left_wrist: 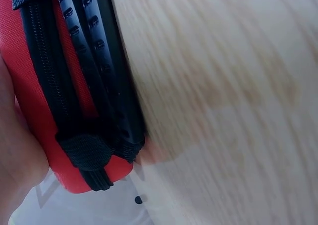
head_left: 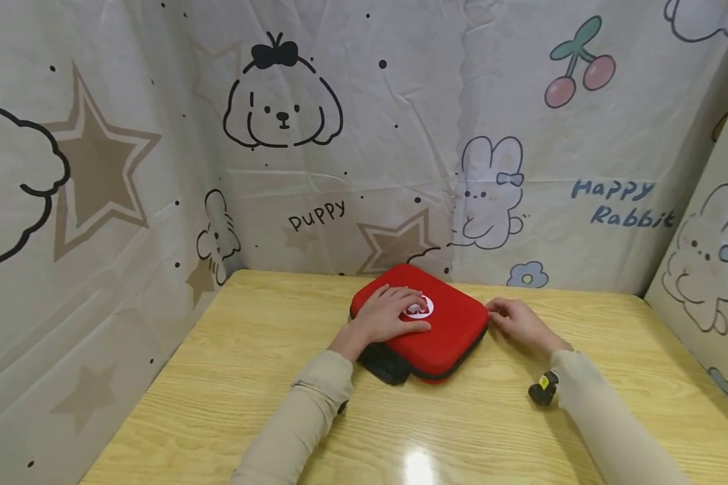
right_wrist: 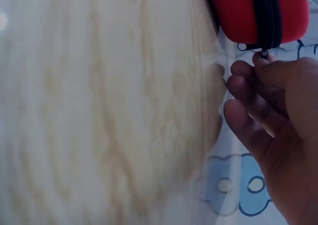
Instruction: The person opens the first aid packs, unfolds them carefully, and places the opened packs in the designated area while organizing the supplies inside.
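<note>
Checking how far along this is: is the red, rounded, fabric-covered case [head_left: 445, 327] open at all?

Nope, looks shut to me. It's lying on the yellow wood-grain table [head_left: 267, 323], and the black zip [right_wrist: 269, 16] is closed along the stretches the wrist views show. Can't see the rest.

What are the hands doing?

Left grip [head_left: 394, 315] lies on top of the case, fingers relaxed, not clutching anything. Right grip [head_left: 520, 327] is at the case's right corner, thumb and finger pinched together on a small dark zipper pull [right_wrist: 264, 54]. I'd call it zip work in hand, but direction isn't shown, so no clue how much is left.

Any room?

Plenty of bare table left of the case and in front of it. Behind is tighter: table's back edge and a pale cartoon-print cloth [head_left: 400, 182] are close. Mind the ridged black handle [left_wrist: 102, 51] on the case's front-left side, imo.
</note>
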{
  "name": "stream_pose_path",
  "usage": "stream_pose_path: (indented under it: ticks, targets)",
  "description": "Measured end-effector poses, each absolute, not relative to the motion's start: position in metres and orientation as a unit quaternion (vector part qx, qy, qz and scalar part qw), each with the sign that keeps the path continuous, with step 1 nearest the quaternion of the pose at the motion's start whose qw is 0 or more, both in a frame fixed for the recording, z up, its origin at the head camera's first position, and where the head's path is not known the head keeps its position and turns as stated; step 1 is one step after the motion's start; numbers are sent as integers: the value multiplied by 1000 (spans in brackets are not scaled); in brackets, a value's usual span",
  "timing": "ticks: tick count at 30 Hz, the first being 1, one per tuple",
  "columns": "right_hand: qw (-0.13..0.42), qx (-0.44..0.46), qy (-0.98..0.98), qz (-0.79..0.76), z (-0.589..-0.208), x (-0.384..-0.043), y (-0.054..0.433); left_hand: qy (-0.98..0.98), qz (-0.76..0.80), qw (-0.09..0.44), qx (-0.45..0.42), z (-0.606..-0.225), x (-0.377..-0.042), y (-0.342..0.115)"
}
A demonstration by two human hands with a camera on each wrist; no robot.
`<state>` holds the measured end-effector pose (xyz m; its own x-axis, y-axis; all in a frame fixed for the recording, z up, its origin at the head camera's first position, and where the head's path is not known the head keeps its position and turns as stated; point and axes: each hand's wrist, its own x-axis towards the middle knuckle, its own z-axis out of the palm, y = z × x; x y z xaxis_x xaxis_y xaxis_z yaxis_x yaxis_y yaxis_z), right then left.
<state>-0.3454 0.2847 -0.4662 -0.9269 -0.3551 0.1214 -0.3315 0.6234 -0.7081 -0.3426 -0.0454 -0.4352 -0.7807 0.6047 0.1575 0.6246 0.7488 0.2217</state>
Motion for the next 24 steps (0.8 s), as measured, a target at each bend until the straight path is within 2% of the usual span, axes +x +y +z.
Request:
stream_pose_path:
  ticks: [4,11,20,24]
  targets:
    - [-18,-220,907,-360,-465,-341,287,-935,-132,41,-326,-436,-343,-44]
    - [21,-206,904,-374,-462,-331,292,-936,-134,43,-324,-434,-344,-45]
    - [27,-205,922,-328,-458,-321,295,-938,-136,37,-316,-436,-344,-44]
    - [13,-213,927,-308,-455,-317,295,-939,-136,35,-315,-436,-343,-44]
